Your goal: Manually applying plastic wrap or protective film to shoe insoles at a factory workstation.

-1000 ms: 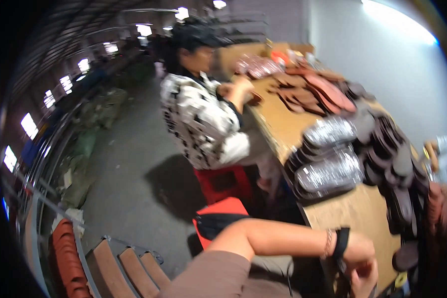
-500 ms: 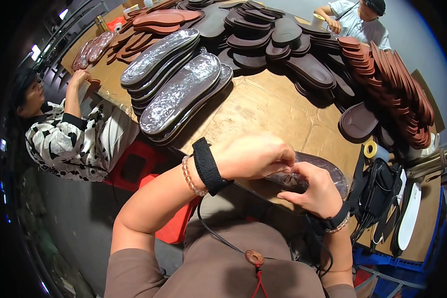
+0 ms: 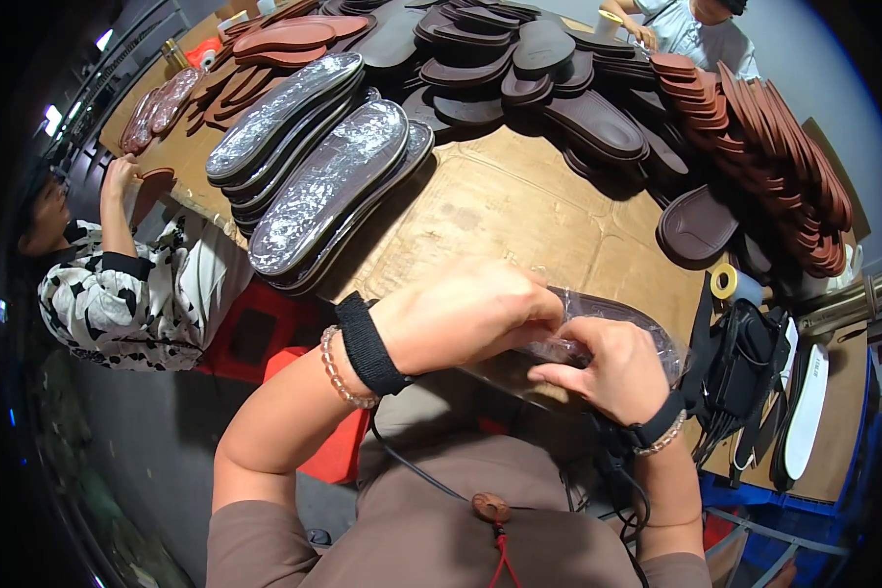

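Observation:
A dark brown insole [image 3: 650, 323] in clear plastic film [image 3: 672, 355] lies at the table's near edge, in front of my body. My left hand [image 3: 485, 309] is closed over its left end, fingertips pinched on the film. Beside it, my right hand [image 3: 612, 367] curls its fingers on the film and insole, its thumb stretched to the left. My fingers cover the middle of the insole. Two stacks of film-wrapped insoles, a nearer stack [image 3: 333, 186] and a farther stack [image 3: 286, 118], stand left of my hands.
Loose dark insoles [image 3: 598, 127] are heaped at the back; reddish-brown insoles [image 3: 784, 171] stack on the right. A tape roll [image 3: 723, 281], black pouch [image 3: 745, 358], and white strip [image 3: 807, 412] lie near my right hand. Co-workers are at left [image 3: 137, 284] and far right [image 3: 701, 34].
The whole view has shifted slightly, with the table's things now farther left. My hands keep their hold with little movement. The left co-worker's hand now holds up a reddish-brown insole more visibly.

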`<move>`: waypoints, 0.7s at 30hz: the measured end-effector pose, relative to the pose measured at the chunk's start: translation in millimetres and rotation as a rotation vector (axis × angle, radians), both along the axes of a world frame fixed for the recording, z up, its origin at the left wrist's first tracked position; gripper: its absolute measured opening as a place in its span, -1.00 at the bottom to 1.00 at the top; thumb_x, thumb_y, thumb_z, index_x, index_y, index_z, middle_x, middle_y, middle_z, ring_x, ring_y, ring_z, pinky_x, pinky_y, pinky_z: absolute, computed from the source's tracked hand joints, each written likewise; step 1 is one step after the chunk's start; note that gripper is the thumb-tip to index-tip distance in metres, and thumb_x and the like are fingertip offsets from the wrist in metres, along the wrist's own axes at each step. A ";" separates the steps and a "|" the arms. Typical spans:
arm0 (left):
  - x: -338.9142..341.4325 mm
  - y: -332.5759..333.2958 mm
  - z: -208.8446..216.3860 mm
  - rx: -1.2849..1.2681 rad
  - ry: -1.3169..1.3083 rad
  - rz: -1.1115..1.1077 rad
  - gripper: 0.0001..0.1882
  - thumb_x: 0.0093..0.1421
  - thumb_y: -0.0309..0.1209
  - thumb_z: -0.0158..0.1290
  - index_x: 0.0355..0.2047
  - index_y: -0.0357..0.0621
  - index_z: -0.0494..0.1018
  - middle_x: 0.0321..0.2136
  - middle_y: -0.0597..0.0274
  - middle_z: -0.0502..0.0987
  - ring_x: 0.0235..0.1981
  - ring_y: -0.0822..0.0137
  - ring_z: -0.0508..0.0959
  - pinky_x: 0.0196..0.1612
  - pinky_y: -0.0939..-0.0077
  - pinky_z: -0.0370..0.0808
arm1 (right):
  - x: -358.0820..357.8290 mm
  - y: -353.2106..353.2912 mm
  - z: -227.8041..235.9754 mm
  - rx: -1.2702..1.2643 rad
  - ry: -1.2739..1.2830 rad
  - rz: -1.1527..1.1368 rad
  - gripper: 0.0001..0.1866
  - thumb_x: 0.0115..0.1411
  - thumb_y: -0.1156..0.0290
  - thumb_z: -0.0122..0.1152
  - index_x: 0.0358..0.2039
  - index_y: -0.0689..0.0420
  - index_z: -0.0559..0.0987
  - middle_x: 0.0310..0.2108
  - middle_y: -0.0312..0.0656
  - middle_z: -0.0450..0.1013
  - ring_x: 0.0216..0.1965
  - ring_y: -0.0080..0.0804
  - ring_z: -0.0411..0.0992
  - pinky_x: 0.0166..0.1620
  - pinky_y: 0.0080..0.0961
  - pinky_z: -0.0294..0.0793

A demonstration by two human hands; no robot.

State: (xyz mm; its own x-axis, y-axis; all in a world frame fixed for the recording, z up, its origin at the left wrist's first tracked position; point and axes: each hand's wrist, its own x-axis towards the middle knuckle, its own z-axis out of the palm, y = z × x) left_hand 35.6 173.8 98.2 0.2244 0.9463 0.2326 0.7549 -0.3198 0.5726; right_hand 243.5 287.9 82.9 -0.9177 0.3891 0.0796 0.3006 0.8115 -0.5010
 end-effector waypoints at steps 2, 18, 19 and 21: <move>-0.9 -0.2 0.5 0.001 0.011 0.011 -0.87 0.21 -0.39 0.22 -0.25 -0.12 0.59 -0.38 0.09 0.60 -0.29 -0.01 0.62 -0.21 0.19 0.56 | 10.9 6.8 5.0 0.094 -0.051 0.004 -0.50 -0.02 -0.07 0.53 -0.42 0.16 0.67 -0.56 -0.04 0.55 -0.45 0.01 0.57 -0.29 -0.14 0.55; 0.5 1.5 3.6 -0.017 0.018 0.010 -0.88 0.23 -0.40 0.22 -0.25 -0.12 0.59 -0.35 0.11 0.61 -0.30 0.02 0.64 -0.23 0.21 0.56 | 55.7 3.6 32.6 0.412 -0.060 -0.116 -0.33 -0.26 0.00 0.62 -0.19 0.17 0.64 -0.34 -0.19 0.56 -0.17 -0.19 0.47 0.00 -0.30 0.38; 0.1 0.6 3.1 -0.006 0.012 0.016 -0.89 0.23 -0.40 0.22 -0.25 -0.12 0.59 -0.36 0.11 0.61 -0.31 0.03 0.63 -0.23 0.22 0.56 | 56.9 2.7 33.2 0.425 -0.073 -0.175 -0.33 -0.27 0.00 0.63 -0.20 0.17 0.64 -0.31 -0.19 0.56 -0.15 -0.19 0.47 -0.01 -0.31 0.37; -0.8 0.4 3.0 0.008 0.002 0.012 -0.89 0.24 -0.40 0.22 -0.26 -0.13 0.59 -0.37 0.11 0.61 -0.31 0.03 0.63 -0.24 0.22 0.56 | 64.2 6.7 31.1 0.419 -0.102 -0.210 -0.35 -0.27 0.01 0.63 -0.22 0.17 0.65 -0.28 -0.20 0.57 -0.16 -0.20 0.46 -0.02 -0.31 0.36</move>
State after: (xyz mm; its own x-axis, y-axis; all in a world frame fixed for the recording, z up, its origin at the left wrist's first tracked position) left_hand 34.8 174.2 101.2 0.2140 0.9469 0.2399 0.7600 -0.3156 0.5681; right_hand 307.7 294.6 114.0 -0.8340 0.5208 0.1825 0.5104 0.8537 -0.1034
